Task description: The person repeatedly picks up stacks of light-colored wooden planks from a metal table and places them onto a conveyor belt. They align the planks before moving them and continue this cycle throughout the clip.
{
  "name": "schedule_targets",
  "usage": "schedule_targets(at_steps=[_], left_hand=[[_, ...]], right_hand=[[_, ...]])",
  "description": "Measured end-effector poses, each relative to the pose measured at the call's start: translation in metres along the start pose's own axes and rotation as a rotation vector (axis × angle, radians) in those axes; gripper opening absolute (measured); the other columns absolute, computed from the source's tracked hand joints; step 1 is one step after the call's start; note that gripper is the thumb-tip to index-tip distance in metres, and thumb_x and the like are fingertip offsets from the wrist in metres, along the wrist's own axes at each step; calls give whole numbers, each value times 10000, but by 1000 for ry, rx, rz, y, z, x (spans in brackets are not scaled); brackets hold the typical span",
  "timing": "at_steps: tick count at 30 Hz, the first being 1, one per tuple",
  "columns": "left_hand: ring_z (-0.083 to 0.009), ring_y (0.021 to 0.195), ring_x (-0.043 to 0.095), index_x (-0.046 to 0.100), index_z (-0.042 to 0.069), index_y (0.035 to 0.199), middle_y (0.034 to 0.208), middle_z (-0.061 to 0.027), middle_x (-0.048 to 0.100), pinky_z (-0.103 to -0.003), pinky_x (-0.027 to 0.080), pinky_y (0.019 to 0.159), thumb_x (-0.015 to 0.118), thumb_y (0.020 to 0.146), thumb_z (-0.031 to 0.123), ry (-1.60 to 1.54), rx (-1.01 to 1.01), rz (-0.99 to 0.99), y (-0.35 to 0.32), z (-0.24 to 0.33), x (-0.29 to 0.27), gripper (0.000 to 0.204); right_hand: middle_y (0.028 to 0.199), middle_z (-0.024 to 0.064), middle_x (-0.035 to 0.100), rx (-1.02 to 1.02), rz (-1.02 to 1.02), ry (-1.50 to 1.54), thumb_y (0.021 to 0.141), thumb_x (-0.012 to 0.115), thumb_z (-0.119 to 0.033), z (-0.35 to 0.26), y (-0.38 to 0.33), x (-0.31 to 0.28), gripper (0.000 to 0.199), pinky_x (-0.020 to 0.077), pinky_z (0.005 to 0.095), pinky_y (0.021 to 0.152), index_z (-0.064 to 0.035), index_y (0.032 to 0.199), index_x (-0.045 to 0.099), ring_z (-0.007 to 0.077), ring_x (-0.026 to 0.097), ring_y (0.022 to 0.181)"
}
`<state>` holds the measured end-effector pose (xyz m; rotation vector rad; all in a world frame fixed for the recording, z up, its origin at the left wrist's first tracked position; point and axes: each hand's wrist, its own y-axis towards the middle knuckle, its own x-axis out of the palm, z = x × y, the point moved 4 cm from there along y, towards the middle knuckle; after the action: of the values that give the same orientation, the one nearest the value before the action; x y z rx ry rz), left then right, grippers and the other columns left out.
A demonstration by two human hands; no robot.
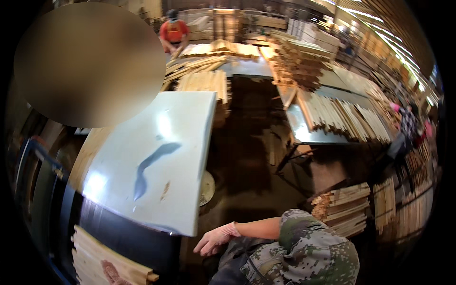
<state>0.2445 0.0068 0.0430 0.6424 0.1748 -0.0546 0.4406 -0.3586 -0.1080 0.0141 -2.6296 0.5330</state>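
Down at seven o'clock, the left hand (112, 274) rests its gloved fingers on a stack of pale wooden slats (107, 261); only part of the hand shows at the picture's lower edge, so whether it grips the slats I cannot tell. The right hand (214, 238), at six o'clock, hangs loose with fingers spread and pointing down, grasping nothing, just beside the near corner of the pale blue bench (156, 156) (its glossy top bears a dark streak). The camouflage sleeve (308, 251) reaches in from five o'clock. Another slat bundle (344, 209) lies at four o'clock on the floor. At twelve o'clock, well apart, a person in an orange top (173, 31) leans over more timber.
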Motion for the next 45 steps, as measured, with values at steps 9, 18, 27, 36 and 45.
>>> schedule_targets(at_steps=[9, 18, 27, 36, 45], left_hand=[[-217, 1301, 656, 648, -52, 1442, 1391, -111, 711, -367, 517, 1142, 618, 1102, 230, -658, -487, -1250, -245, 161, 300, 443], [-188, 885, 659, 721, -10, 1195, 1041, -65, 737, -342, 522, 797, 707, 1037, 260, -118, -193, -2009, -506, 96, 451, 313], [-276, 623, 572, 641, 106, 847, 720, -89, 604, -445, 483, 603, 724, 971, 370, 853, -571, -2285, -614, -18, 513, 303], [-431, 1088, 720, 709, -6, 1077, 1175, -257, 740, -485, 574, 972, 525, 1039, 175, 474, 883, -2369, -793, 183, 788, 262], [-482, 1357, 596, 383, 74, 1668, 1537, -306, 545, -515, 497, 1146, 805, 904, 434, 128, 603, -1884, -948, 521, 984, 944]], right_hand=[[1472, 208, 673, 492, 1301, -102, 1013, 604, -543, 261, -325, -134, 651, 445, 451, 1179, -33, 1405, 703, 389, 585, 1413], [1302, 248, 747, 596, 1488, 599, 992, 710, -519, 481, -410, -92, 620, 529, 447, 1051, 35, 1265, 765, 379, 716, 1213], [1111, 180, 770, 551, 1610, 305, 1003, 696, -266, 508, -385, -33, 280, 575, 439, 844, -69, 1193, 751, 363, 736, 985], [872, 133, 713, 162, 1676, 1991, 954, 815, -284, 512, -415, -85, 322, 528, 431, 614, 4, 1078, 743, 264, 685, 709], [1095, 111, 746, 394, 1930, 1105, 1044, 673, -424, 389, -602, -196, 514, 570, 374, 859, -21, 1363, 709, 231, 689, 915]])
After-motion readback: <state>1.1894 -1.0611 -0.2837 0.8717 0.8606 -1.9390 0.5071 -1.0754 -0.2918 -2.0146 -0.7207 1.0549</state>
